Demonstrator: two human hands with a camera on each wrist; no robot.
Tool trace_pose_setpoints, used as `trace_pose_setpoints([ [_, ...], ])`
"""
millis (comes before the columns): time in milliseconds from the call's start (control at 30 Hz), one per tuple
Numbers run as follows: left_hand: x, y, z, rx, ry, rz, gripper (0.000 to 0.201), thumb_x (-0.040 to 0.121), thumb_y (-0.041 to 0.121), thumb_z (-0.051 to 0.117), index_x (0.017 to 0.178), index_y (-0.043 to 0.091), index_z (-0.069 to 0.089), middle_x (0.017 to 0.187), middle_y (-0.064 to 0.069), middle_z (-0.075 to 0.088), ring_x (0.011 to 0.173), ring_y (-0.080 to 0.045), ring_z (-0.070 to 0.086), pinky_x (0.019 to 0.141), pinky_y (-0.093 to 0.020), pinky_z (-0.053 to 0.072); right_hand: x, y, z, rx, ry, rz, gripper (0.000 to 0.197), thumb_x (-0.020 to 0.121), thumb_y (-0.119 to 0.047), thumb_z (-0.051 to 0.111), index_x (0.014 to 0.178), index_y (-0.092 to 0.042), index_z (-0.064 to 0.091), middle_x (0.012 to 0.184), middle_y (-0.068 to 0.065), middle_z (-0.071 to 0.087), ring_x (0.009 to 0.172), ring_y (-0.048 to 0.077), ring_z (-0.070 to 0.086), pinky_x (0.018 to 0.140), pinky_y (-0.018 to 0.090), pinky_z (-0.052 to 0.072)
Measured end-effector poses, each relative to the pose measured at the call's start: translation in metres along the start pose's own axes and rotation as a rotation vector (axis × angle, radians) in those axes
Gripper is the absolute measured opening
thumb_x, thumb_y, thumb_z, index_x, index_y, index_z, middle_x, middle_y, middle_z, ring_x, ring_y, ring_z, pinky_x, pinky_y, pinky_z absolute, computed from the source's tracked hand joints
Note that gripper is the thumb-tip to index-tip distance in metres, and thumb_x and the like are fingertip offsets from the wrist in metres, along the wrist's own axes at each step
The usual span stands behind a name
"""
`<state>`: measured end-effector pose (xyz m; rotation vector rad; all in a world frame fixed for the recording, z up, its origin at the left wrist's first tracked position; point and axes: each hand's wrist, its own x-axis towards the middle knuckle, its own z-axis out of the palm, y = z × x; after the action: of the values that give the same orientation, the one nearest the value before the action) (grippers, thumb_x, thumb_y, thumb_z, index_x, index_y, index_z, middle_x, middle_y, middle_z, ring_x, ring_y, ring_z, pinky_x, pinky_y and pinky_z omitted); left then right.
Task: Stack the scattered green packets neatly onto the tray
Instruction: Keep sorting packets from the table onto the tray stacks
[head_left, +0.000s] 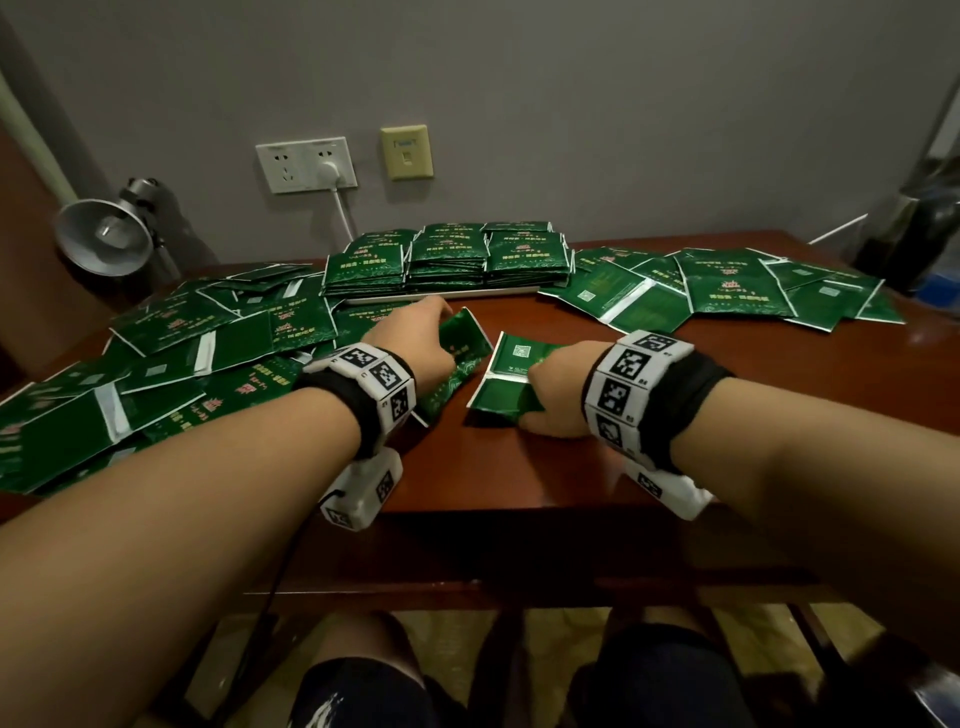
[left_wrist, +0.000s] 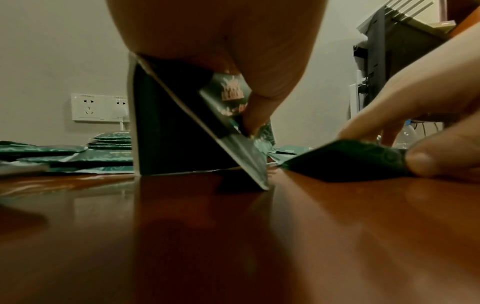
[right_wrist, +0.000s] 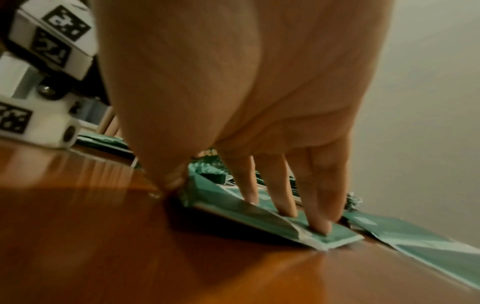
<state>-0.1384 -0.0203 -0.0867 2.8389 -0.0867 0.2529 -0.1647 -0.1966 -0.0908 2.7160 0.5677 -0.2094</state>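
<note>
green packets (head_left: 166, 358) lie scattered flat over the left and right of the table (head_left: 519, 467), pointing every which way, while neat piles (head_left: 447, 257) already sit on the tray (head_left: 457, 295) at the far edge, long sides running away from the person. left hand (head_left: 415, 343) grips a small bunch of packets (left_wrist: 182, 133) stood on edge, lower edge touching the table and upper edge tilted; its fingers (left_wrist: 259, 111) curl round them. right hand (head_left: 556, 384) pinches another packet (head_left: 511, 374) lying near the table's middle, thumb at its near edge, fingers (right_wrist: 319, 222) pressing on top, its near end slightly lifted.
</note>
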Motion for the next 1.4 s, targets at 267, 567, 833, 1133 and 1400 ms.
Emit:
trace_pose_setpoints([
  [267,-0.006,0.007,-0.009,0.022,0.135,-0.011,0.036,0.081,0.013,0.052,0.117,0.02,0.048,0.087,-0.002,0.063,0.077,-0.027,0.06,0.068,-0.036,0.052,-0.003,-0.009,-0.017,-0.179,-0.08,-0.079,0.063,0.074,-0.038,0.074,0.127,-0.014,0.049,0.072,-0.001,0.046,0.064,0.022,0.052,0.056,0.032,0.045],
  [567,-0.004,0.006,-0.007,0.027,0.17,0.037,0.049,0.077,0.007,0.051,0.125,0.019,0.046,0.101,-0.004,0.063,0.097,-0.029,0.058,0.086,-0.04,0.043,0.016,0.013,-0.029,0.2,0.112,0.138,0.028,0.081,-0.034,0.059,0.102,-0.015,0.061,0.083,0.001,0.062,0.073,0.02,0.06,0.056,0.025,0.046],
  [833,0.003,-0.004,0.01,0.207,-0.076,-0.081,0.065,0.083,0.053,0.052,0.136,0.018,0.04,0.137,-0.013,0.041,0.129,-0.034,0.035,0.102,-0.05,0.033,0.034,0.017,-0.011,0.207,0.069,0.139,0.065,0.081,-0.046,0.066,0.132,-0.014,0.041,0.113,0.005,0.057,0.092,0.024,0.058,0.071,0.032,0.05],
  [1133,0.011,-0.014,0.02,0.248,-0.282,-0.105,0.089,0.076,0.065,0.066,0.142,0.014,0.036,0.142,-0.015,0.04,0.133,-0.037,0.033,0.107,-0.044,0.033,0.031,0.008,-0.009,0.075,0.032,0.239,0.065,0.086,-0.07,0.045,0.109,-0.011,0.058,0.077,0.001,0.054,0.076,0.022,0.06,0.068,0.033,0.05],
  [1400,0.012,-0.014,0.019,0.222,-0.278,-0.097,0.073,0.073,0.052,0.071,0.128,0.013,0.044,0.121,-0.013,0.053,0.114,-0.034,0.049,0.092,-0.04,0.048,0.031,0.013,-0.01,0.069,0.053,0.093,0.064,0.083,-0.068,0.051,0.126,-0.021,0.05,0.111,0.002,0.056,0.102,0.024,0.057,0.074,0.035,0.05],
])
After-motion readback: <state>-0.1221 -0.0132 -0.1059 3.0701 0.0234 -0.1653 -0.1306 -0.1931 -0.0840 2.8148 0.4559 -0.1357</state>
